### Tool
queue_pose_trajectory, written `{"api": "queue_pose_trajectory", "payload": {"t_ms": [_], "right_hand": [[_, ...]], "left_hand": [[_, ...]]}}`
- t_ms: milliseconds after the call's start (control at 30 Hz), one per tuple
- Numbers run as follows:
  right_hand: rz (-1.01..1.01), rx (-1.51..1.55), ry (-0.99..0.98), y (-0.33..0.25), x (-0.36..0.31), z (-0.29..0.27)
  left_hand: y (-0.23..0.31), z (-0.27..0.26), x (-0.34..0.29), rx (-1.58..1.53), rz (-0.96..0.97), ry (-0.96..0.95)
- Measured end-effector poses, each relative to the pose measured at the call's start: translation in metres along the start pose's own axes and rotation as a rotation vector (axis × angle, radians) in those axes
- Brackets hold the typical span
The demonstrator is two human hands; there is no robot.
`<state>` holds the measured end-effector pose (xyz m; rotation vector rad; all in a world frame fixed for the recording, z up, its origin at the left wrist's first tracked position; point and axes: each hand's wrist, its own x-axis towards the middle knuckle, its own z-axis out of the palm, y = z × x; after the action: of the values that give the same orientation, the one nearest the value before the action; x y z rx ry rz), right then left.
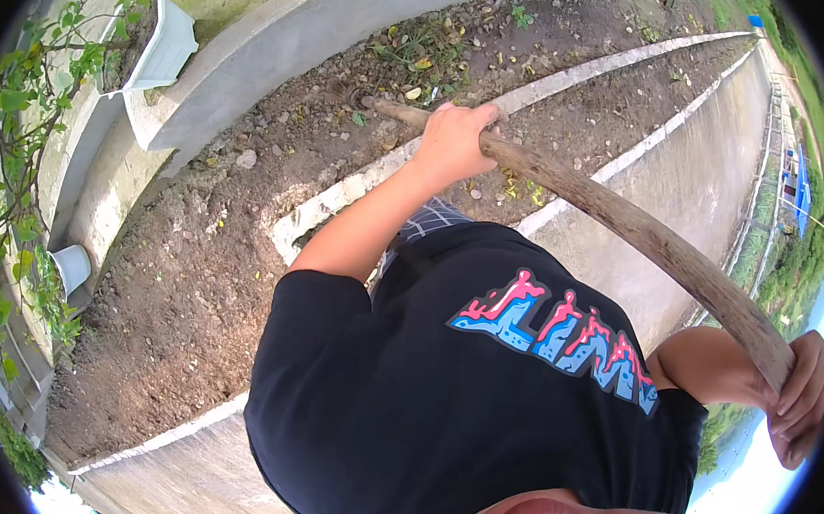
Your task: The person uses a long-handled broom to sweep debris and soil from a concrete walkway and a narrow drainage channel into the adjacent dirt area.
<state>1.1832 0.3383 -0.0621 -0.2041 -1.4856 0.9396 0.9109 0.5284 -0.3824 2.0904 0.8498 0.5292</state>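
Observation:
A long, thick wooden tool handle (625, 210) slants across in front of my body, from the soil at the upper left to the right side. My left hand (453, 147) is closed round it near its far, lower part. At the near end, by the right rim, my right hand (800, 399) is wrapped round the handle's butt. The tool's far end reaches a brownish lump (344, 90) at the dirt; its head blends into the soil, so I cannot make out its shape. Loose brown soil (196, 271) with pebbles lies about that end.
A low concrete curb (578, 75) runs through the soil strip beside my left hand. A concrete wall (284, 33) borders the far side, with a white planter (166, 44) on it. A white pot (71, 268) and leafy vines (8, 157) stand left. Weeds (417, 52) grow beyond the tool.

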Motion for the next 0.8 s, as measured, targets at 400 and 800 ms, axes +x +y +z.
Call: {"api": "queue_pose_trajectory", "payload": {"t_ms": [400, 800], "right_hand": [[0.277, -0.347, -0.192, 0.094, 0.025, 0.029], [-0.111, -0.214, -0.009, 0.016, 0.032, 0.088]], "left_hand": [[-0.048, 0.08, 0.064, 0.058, -0.012, 0.017], [0.031, 0.021, 0.049, -0.122, 0.266, -0.099]]}}
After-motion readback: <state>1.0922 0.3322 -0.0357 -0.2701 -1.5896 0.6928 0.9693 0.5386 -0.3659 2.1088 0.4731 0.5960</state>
